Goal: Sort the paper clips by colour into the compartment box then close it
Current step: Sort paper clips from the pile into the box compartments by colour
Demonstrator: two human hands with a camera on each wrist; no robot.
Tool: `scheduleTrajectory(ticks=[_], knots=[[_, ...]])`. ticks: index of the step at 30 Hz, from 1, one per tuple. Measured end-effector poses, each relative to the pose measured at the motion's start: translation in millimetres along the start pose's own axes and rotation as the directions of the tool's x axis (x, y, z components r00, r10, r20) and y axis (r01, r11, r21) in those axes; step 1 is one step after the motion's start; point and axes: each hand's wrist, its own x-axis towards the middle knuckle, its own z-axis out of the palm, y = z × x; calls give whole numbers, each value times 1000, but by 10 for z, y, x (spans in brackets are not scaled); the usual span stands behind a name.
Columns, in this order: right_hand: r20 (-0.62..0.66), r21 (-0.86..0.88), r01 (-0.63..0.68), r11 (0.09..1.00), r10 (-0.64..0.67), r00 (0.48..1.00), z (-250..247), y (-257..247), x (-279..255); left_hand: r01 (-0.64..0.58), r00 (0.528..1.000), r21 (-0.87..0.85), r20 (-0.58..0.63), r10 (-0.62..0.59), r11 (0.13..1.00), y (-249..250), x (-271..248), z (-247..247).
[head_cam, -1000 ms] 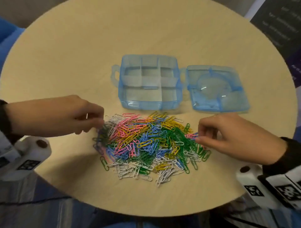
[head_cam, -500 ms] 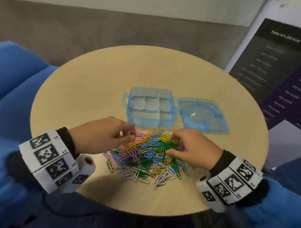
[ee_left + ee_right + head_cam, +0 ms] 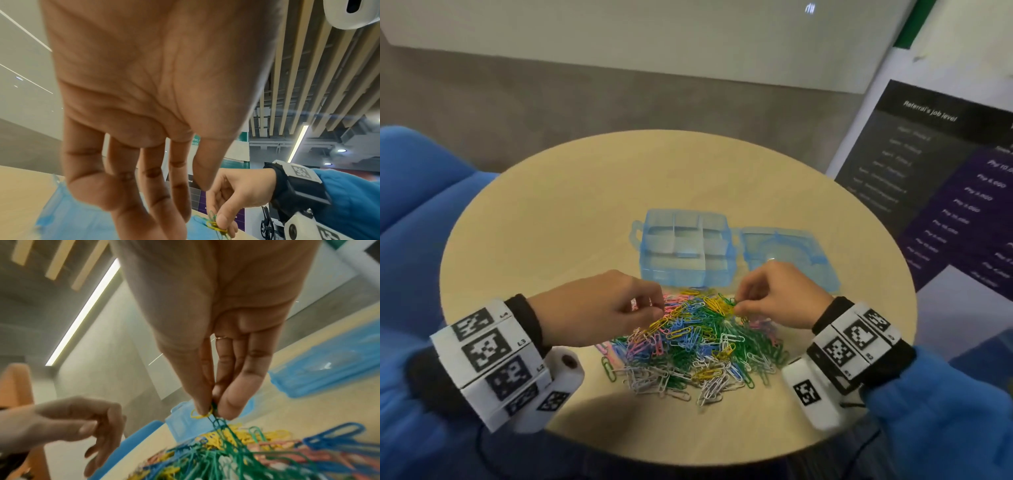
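Note:
A heap of mixed paper clips (image 3: 695,346), pink, yellow, blue, green and white, lies on the round table (image 3: 551,222). Just behind it stands the clear blue compartment box (image 3: 685,253), its hinged lid (image 3: 784,253) lying open to the right; the compartments look empty. My right hand (image 3: 738,306) pinches a few tangled green and yellow clips (image 3: 207,414) at the heap's far edge, and more green clips trail down from them. My left hand (image 3: 655,310) hovers over the pink clips at the heap's far left. Its fingers (image 3: 164,203) hang loosely, and no clip shows in them.
A blue upholstered seat (image 3: 421,192) wraps the table's left side. A dark printed poster board (image 3: 935,178) stands close at the right. White camera units sit under both wrists. Bare tabletop lies left of and behind the box.
The head view has pulled back and up. Both hands have moved in from the heap's sides to its far edge near the box, and the right one now pinches green and yellow clips.

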Motion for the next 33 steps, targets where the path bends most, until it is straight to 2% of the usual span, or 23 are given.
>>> scheduleTrajectory(ticks=[4, 11, 19, 25, 33], knots=[[12, 170, -36, 985, 35, 999, -101, 40, -11, 12, 1000, -10, 6, -12, 1000, 44, 34, -8], [37, 299, -75, 951, 67, 997, -174, 11, 47, 11, 1000, 46, -16, -10, 999, 69, 160, -73], [63, 325, -100, 941, 84, 995, -166, 25, 226, 24, 999, 60, 29, -26, 998, -113, 311, -233], [136, 350, -141, 926, 98, 986, -211, -5, 408, 63, 997, 104, 32, -67, 993, -261, 504, -323], [185, 401, -196, 895, 130, 974, -317, -31, 555, 42, 983, 155, 169, -68, 987, -362, 657, -428]])
